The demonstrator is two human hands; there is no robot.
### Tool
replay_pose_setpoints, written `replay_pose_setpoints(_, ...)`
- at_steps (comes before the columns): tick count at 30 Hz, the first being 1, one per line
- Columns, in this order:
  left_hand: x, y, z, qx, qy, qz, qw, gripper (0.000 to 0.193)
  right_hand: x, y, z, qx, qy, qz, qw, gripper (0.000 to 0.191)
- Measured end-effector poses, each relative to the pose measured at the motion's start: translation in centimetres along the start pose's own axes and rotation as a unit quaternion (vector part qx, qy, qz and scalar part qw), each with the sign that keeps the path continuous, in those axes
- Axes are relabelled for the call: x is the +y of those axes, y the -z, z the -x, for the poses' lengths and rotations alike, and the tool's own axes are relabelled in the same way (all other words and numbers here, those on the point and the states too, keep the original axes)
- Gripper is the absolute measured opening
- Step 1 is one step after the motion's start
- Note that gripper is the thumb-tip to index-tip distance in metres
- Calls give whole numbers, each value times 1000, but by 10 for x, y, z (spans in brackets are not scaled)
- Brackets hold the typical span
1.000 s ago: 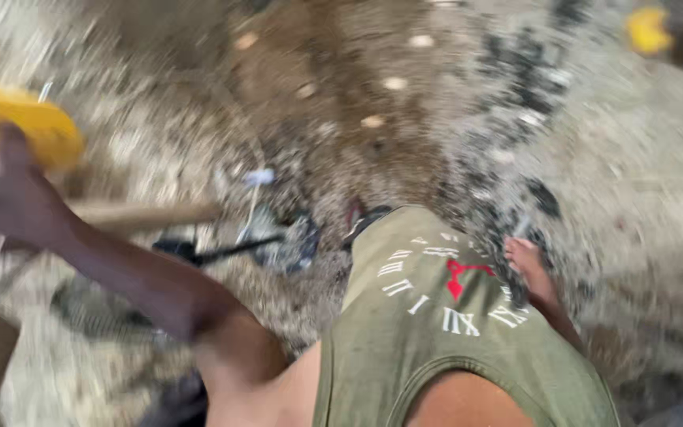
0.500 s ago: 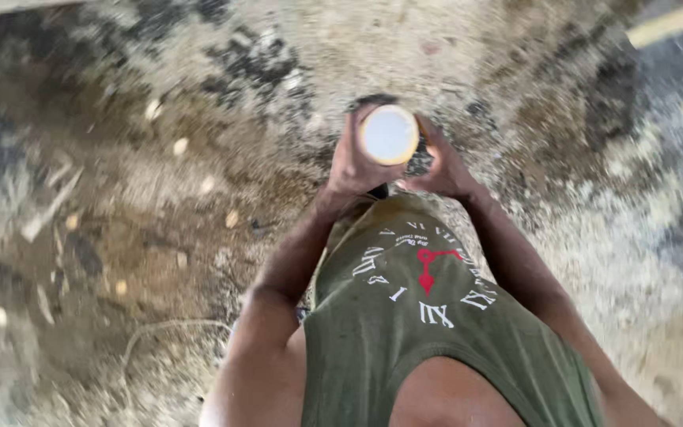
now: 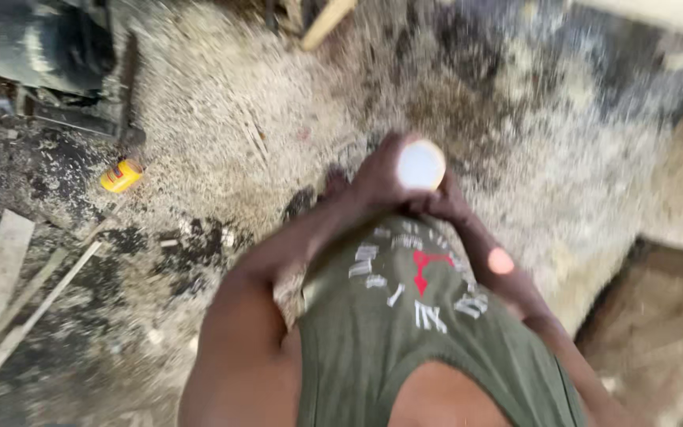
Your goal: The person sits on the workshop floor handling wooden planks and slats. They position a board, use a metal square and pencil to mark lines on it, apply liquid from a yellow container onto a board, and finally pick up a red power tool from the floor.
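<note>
Both my hands meet in front of my chest around a small round container with a white top [image 3: 420, 164]. My left hand [image 3: 377, 178] wraps its left side and my right hand [image 3: 440, 202] cups it from the right and below. Only the white circular top shows; the body is hidden by my fingers. The view is blurred by motion. Below the hands is my olive sleeveless shirt [image 3: 428, 332].
The ground is covered in sawdust [image 3: 223, 119] and dark dirt. A small yellow can [image 3: 122, 175] lies at left. Wooden strips [image 3: 9, 292] lie at the lower left, a dark machine [image 3: 41, 55] stands top left, and a wooden plank [image 3: 326, 22] is at the top.
One second ago my left arm reached out to the left near a yellow object. Since then both hands came together on the white-topped container, and the view has swung across the floor.
</note>
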State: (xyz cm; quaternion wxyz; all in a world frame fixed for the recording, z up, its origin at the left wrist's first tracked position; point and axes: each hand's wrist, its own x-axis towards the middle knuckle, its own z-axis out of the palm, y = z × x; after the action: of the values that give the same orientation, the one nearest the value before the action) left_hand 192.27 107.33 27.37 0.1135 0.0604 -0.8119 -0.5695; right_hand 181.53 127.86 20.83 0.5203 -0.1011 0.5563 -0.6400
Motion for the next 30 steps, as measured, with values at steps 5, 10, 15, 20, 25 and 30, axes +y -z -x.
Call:
replay_pose_setpoints(5,-23,-4,-122,-178,127,53,974,93,-24,44,-30,20,132,104,986,102)
replay_pose_setpoints(10,-67,-7,-256,-138,47,42,988,46,-80,92,-130,-24,87,76,993,104)
replay_pose_setpoints(15,-71,17,-372,-32,-31,-146,988,24,-182,142,-241,-61,67,167,982,97)
replay_pose_setpoints(20,-18,73,-448,-68,-163,-201,964,81,-319,190,-331,-230,105,187,949,110)
replay_pose_setpoints(25,-6,108,-530,-2,-181,-194,964,81,-413,192,-413,-339,108,159,921,111)
replay_pose_setpoints(30,-34,142,-631,28,-167,-219,961,61,-455,216,-497,-227,245,299,894,105)
